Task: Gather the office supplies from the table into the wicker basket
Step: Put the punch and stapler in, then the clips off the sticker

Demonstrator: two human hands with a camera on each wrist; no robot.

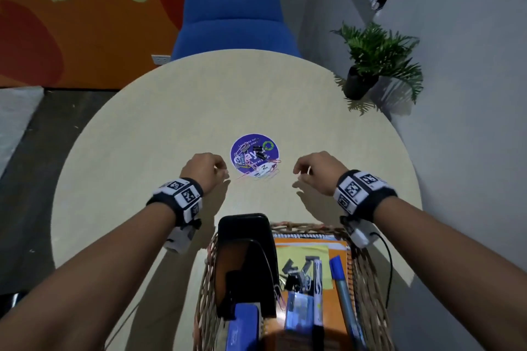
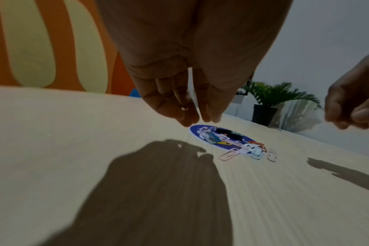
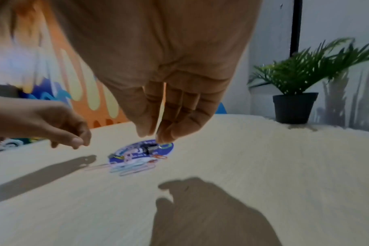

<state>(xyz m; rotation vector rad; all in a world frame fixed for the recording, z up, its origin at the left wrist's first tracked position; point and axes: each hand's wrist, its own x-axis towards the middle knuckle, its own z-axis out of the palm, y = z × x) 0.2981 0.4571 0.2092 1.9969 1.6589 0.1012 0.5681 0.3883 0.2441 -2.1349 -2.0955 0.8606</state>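
Several coloured paper clips (image 1: pixel 266 174) (image 2: pixel 230 154) (image 3: pixel 133 168) and black binder clips (image 1: pixel 258 151) (image 2: pixel 230 133) (image 3: pixel 148 148) lie on and beside a round purple sticker (image 1: pixel 239 149) at the middle of the beige table (image 1: pixel 171 111). My left hand (image 1: pixel 221 171) (image 2: pixel 197 119) hovers just left of the pile and my right hand (image 1: pixel 301 174) (image 3: pixel 152 134) just right of it. The fingers of both hang loosely curled and hold nothing. The wicker basket (image 1: pixel 368 273) stands at the near edge with an orange notebook (image 1: pixel 313 242), a blue pen (image 1: pixel 342 282), a marker (image 1: pixel 318 293), clips and a black desk item (image 1: pixel 245 259) inside.
A potted plant (image 1: pixel 376 60) (image 3: pixel 293 106) stands at the table's far right edge by the grey wall. A blue chair (image 1: pixel 231 17) sits behind the far edge. Bare tabletop stretches between the clip pile and the basket.
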